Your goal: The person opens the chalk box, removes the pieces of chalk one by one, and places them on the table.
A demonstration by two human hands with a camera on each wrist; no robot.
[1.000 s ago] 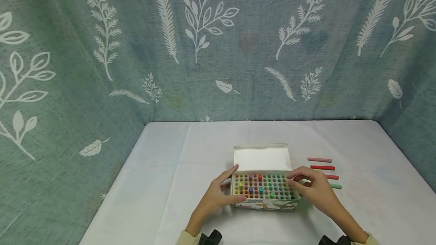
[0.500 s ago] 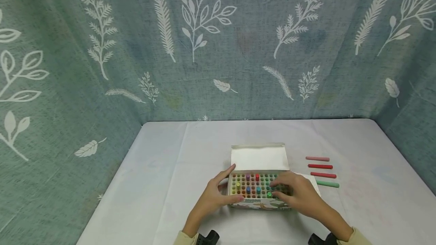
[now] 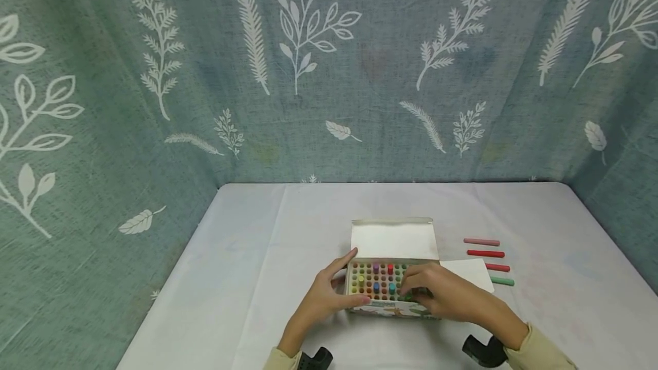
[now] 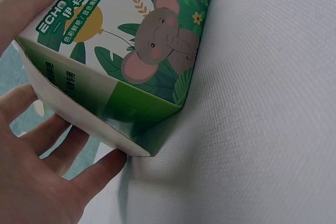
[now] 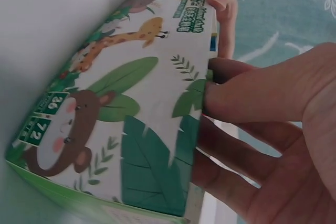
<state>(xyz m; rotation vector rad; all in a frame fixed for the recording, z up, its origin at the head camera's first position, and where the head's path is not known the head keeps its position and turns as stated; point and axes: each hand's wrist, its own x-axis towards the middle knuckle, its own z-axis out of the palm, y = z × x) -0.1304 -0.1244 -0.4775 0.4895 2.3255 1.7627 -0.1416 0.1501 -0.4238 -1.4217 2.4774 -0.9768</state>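
Note:
An open chalk box (image 3: 393, 309), printed with animals, stands on the white cloth. Chalk sticks of several colours poke up from its holed insert, among them a purple chalk (image 3: 376, 268), a red chalk (image 3: 390, 269) and a teal chalk (image 3: 392, 288). My left hand (image 3: 326, 293) grips the box's left end, thumb on the front face, other fingers by the side flap (image 4: 79, 116). Reaching over the right half, my right hand (image 3: 442, 291) pinches a green chalk (image 5: 210, 71) at the front rim. The hand hides most of that chalk and the holes beneath.
Behind the insert rises the white lid (image 3: 393, 240); a white side flap (image 3: 468, 274) sticks out rightward. Several loose chalks, including a pink chalk (image 3: 481, 242) and a green chalk (image 3: 502, 281), lie in a column right of the box. A leaf-patterned curtain (image 3: 370, 73) hangs behind the table.
My right hand has moved left from the box's right edge to the green chalk near the front, uncovering the right side flap. My left hand keeps its grip on the box.

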